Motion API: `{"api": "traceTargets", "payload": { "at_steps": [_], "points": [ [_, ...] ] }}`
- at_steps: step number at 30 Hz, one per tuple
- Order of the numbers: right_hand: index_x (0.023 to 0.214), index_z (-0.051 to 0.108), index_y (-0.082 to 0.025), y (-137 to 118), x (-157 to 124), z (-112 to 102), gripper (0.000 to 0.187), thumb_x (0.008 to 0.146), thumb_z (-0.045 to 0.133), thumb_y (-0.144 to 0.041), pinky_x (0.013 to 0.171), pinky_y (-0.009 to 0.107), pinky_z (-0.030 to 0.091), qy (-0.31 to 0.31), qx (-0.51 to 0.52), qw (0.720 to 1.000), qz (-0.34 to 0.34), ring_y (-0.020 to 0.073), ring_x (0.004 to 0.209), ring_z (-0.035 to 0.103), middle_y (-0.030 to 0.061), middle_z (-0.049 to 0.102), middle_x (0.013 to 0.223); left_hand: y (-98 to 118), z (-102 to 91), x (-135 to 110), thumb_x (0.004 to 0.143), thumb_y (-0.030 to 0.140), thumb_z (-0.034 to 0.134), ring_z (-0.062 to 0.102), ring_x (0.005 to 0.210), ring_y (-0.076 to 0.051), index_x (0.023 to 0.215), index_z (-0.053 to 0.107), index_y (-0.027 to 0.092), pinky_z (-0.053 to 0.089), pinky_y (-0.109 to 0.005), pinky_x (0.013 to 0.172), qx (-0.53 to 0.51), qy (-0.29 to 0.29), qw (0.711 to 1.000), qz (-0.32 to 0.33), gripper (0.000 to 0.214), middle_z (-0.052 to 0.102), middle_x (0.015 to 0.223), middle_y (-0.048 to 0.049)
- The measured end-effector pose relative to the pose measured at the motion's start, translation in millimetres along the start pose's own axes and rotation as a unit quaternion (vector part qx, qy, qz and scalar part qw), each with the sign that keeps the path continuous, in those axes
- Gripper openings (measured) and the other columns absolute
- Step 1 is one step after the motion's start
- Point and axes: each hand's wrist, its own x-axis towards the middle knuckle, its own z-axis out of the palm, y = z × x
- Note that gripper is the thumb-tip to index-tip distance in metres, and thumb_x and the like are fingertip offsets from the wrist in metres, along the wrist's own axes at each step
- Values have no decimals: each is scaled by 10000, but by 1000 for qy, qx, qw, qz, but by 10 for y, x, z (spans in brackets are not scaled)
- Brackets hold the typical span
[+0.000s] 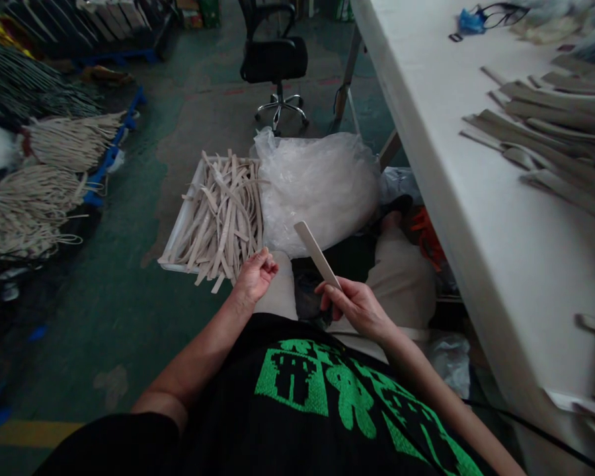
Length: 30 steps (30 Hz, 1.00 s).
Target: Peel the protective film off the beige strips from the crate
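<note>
My right hand (pixel 356 305) is closed round the lower end of a flat beige strip (pixel 315 250), which points up and to the left above my lap. My left hand (pixel 255 274) hovers over my left knee with its fingers curled together; whether anything is in them I cannot make out. It is just beside the near corner of a white tray (pixel 181 228) on the floor, heaped with several similar beige strips (pixel 223 218).
A crumpled clear plastic bag (pixel 317 185) lies right of the tray. A white table (pixel 451 152) at the right carries rows of strips (pixel 550 132). A black office chair (pixel 275 59) stands beyond. Bundles of cord (pixel 44 178) pile up at the left.
</note>
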Motion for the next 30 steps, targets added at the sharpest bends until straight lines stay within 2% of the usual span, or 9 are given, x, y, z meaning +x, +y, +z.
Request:
{"api": "traceTargets", "payload": {
  "at_steps": [4, 8, 15, 18, 21, 24, 26, 28, 30],
  "points": [
    [895, 676, -162, 109, 0, 89, 501, 941, 437, -600, 426, 205, 394, -41, -17, 999, 25, 91, 449, 520, 29, 659, 695, 27, 26, 2, 677, 265, 868, 596, 620, -77, 675, 594, 164, 531, -229, 680, -32, 44, 998, -12, 292, 636, 662, 32],
    [921, 679, -151, 185, 185, 227, 480, 896, 502, -597, 433, 212, 358, 44, 24, 999, 8, 86, 434, 452, 6, 620, 616, 12, 118, -85, 622, 231, 885, 680, 745, -129, 731, 662, 158, 546, -260, 745, -26, 25, 999, -9, 258, 725, 777, -20],
    [968, 667, -169, 137, 616, 525, 406, 751, 735, -505, 546, 221, 379, 113, -5, 990, -80, 109, 568, 514, -20, 621, 674, -157, 316, -279, 621, 367, 900, 671, 748, -124, 773, 727, 159, 520, -244, 758, 55, -30, 993, 101, 310, 736, 786, -18],
    [822, 629, -179, 142, 666, 566, 252, 808, 661, -429, 549, 217, 366, 150, -31, 983, -97, 108, 578, 508, -21, 612, 664, -196, 352, -311, 598, 377, 916, 662, 741, -119, 806, 758, 172, 523, -242, 770, 60, -35, 990, 119, 332, 739, 790, -8],
    [730, 584, -183, 149, 654, 535, 221, 852, 565, -367, 557, 216, 376, 147, -20, 983, -106, 112, 565, 508, -21, 589, 604, -221, 350, -314, 590, 359, 926, 667, 771, -125, 815, 768, 186, 525, -243, 779, 36, -37, 991, 125, 324, 748, 819, -14],
    [721, 587, -179, 129, 628, 466, 190, 839, 553, -324, 564, 212, 384, 128, -14, 985, -117, 107, 559, 510, -22, 588, 598, -242, 327, -308, 650, 405, 892, 653, 738, -131, 858, 773, 186, 520, -251, 712, 22, -69, 992, 104, 325, 747, 844, -30],
    [733, 598, -176, 114, 620, 419, 171, 827, 547, -309, 571, 211, 390, 119, -13, 986, -118, 108, 565, 516, -21, 593, 603, -253, 306, -302, 684, 467, 860, 636, 700, -135, 893, 778, 170, 504, -253, 651, 37, -115, 991, 55, 372, 742, 844, -45],
    [765, 615, -173, 108, 620, 386, 160, 821, 540, -304, 576, 211, 398, 113, -12, 987, -118, 110, 574, 524, -20, 600, 613, -261, 285, -292, 683, 478, 857, 627, 690, -137, 853, 777, 152, 489, -249, 629, 69, -148, 986, 13, 376, 735, 819, -52],
    [760, 612, -173, 115, 621, 369, 170, 829, 539, -311, 576, 209, 404, 106, -10, 987, -120, 108, 575, 523, -20, 599, 613, -263, 267, -274, 653, 454, 879, 630, 703, -141, 776, 769, 146, 490, -248, 653, 103, -142, 984, 11, 349, 727, 779, -46]
  ]
}}
